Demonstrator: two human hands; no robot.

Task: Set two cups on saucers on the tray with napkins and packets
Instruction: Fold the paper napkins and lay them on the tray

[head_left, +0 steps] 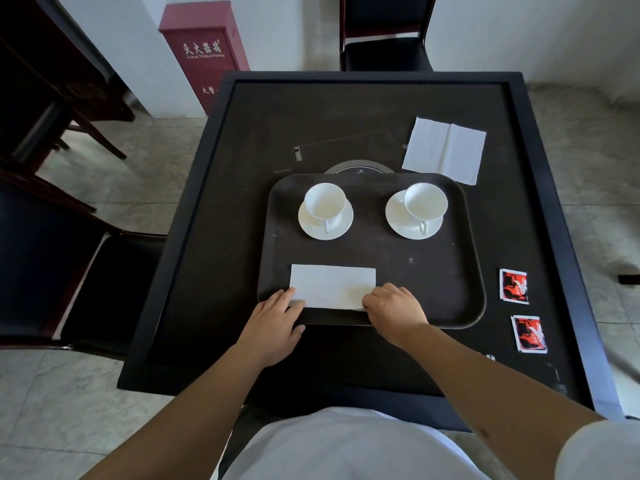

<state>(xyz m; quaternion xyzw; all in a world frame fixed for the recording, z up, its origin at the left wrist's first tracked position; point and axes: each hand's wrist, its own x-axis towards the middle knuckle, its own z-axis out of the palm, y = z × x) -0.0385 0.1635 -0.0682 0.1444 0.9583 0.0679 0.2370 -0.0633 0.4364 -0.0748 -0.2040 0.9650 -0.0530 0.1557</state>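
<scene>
— Anything here you can read?
— The red cabinet (204, 53) by the wall carries white Chinese characters, with a small line of Latin letters below, too fine to make out.
— And those two red packets (514, 285) on the bench (540, 209)?
— A white swirl mark, no legible words.

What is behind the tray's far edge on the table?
A round dark disc with a light ring peeks out behind the tray; the tray covers its near part. The unfolded napkin lies to its right.
</scene>
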